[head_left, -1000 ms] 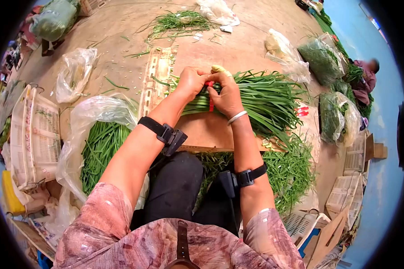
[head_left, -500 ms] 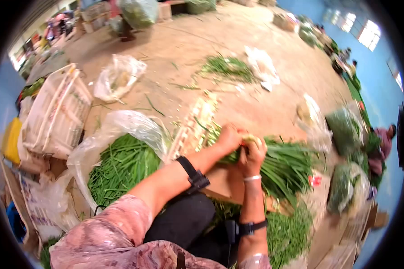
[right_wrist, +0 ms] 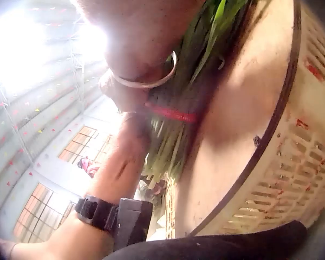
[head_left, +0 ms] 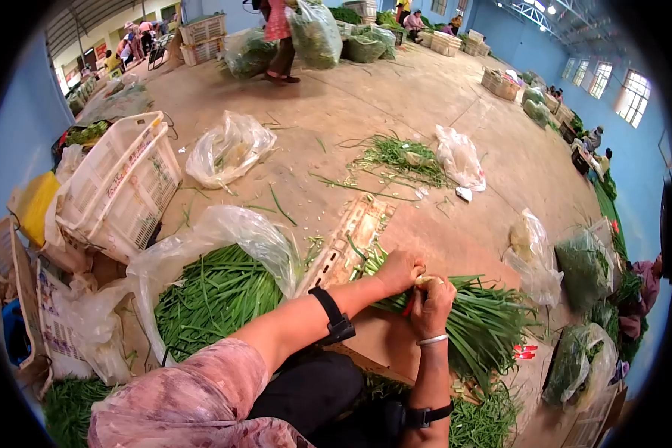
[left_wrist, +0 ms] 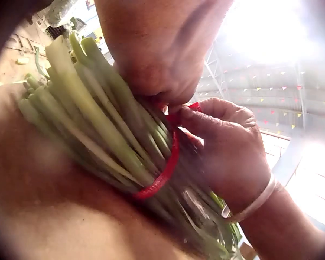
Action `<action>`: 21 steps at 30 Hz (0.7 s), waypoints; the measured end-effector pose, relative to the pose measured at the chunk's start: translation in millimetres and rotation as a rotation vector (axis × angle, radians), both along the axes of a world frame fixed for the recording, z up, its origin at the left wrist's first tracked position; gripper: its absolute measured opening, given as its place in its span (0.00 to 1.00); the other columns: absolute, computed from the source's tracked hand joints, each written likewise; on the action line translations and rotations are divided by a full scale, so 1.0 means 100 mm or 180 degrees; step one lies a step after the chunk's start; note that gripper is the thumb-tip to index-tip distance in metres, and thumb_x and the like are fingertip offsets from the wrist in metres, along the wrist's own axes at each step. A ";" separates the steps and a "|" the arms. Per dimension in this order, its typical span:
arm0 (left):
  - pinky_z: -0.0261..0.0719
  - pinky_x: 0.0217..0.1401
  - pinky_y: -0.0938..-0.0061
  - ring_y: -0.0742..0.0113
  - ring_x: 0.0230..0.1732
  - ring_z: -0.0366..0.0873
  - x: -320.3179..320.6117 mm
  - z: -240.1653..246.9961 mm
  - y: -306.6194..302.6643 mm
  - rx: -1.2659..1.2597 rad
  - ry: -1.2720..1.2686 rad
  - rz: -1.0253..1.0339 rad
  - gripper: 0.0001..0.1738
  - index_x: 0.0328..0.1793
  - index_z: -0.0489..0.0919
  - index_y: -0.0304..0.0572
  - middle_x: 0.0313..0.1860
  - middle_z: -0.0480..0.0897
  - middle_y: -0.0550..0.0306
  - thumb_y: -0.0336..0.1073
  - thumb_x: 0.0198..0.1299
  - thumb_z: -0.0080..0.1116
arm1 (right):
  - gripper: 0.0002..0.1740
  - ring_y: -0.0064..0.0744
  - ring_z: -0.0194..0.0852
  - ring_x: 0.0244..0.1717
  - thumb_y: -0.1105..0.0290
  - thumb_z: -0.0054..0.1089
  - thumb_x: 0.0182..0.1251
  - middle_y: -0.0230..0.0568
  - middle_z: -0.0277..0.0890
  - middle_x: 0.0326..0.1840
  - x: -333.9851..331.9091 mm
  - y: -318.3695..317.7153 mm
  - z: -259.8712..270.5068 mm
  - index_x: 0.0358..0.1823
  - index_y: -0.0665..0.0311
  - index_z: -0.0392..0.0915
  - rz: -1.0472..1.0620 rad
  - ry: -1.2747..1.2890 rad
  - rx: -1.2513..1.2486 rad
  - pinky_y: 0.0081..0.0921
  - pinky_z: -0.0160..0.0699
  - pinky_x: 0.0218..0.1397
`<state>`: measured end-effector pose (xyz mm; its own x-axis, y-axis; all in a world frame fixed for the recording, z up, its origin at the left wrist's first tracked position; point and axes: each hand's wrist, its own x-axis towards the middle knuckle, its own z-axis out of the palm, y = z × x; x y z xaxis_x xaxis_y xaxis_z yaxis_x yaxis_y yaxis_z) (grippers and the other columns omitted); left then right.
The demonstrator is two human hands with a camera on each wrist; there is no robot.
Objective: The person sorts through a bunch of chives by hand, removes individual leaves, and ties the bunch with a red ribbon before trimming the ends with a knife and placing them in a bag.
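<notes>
A bundle of long green stalks (head_left: 484, 321) lies across a brown board (head_left: 384, 345), its cut ends toward the left. In the left wrist view a red band (left_wrist: 165, 176) runs round the stalks (left_wrist: 92, 119). The left hand (head_left: 399, 272) and right hand (head_left: 431, 305) meet over the bundle. Thumb and fingers of the right hand (left_wrist: 227, 146) pinch the band's red end; the left hand (left_wrist: 157, 54) is at the same spot, its fingertips mostly hidden. From the right wrist the band (right_wrist: 173, 114) shows below the bracelet.
An open plastic bag of green stalks (head_left: 216, 299) stands left of the board. Behind it are white crates (head_left: 119, 187). Loose greens (head_left: 399, 158) and plastic bags (head_left: 461, 157) lie on the floor ahead. Red strips (head_left: 525, 352) lie right of the bundle. A person carries a large bag (head_left: 315, 33).
The head view has tilted up and turned, showing more of the hall. Both hands stay together at the band on the bundle, with the fingers slightly shifted.
</notes>
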<state>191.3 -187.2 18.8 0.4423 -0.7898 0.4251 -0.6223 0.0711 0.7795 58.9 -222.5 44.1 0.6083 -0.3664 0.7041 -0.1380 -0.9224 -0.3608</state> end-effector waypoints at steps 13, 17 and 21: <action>0.74 0.29 0.70 0.61 0.25 0.79 -0.15 -0.19 0.20 -0.0392 -0.0180 0.0152 0.09 0.27 0.80 0.42 0.24 0.79 0.47 0.32 0.53 0.48 | 0.07 0.48 0.65 0.31 0.78 0.57 0.48 0.45 0.66 0.26 -0.22 0.07 -0.05 0.26 0.63 0.68 0.0249 -0.0006 0.0366 0.41 0.64 0.40; 0.76 0.35 0.76 0.66 0.29 0.80 -0.26 0.08 0.36 -0.1016 0.0445 0.0326 0.06 0.29 0.81 0.32 0.28 0.83 0.50 0.24 0.51 0.52 | 0.06 0.46 0.67 0.26 0.77 0.60 0.49 0.47 0.69 0.22 -0.19 0.01 -0.06 0.22 0.67 0.70 -0.0365 -0.0199 0.1371 0.36 0.65 0.30; 0.76 0.38 0.74 0.63 0.33 0.80 -0.36 0.15 0.53 -0.1094 0.0382 0.0285 0.03 0.29 0.81 0.34 0.32 0.83 0.53 0.25 0.49 0.58 | 0.07 0.49 0.71 0.22 0.75 0.61 0.47 0.52 0.71 0.18 -0.11 -0.07 0.11 0.19 0.69 0.71 -0.0782 0.0075 0.1802 0.40 0.68 0.28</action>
<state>155.4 -134.0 33.8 0.5658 -0.5658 0.5997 -0.5437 0.2907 0.7873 48.2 -229.8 55.0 0.4717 -0.8107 0.3468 -0.3359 -0.5289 -0.7794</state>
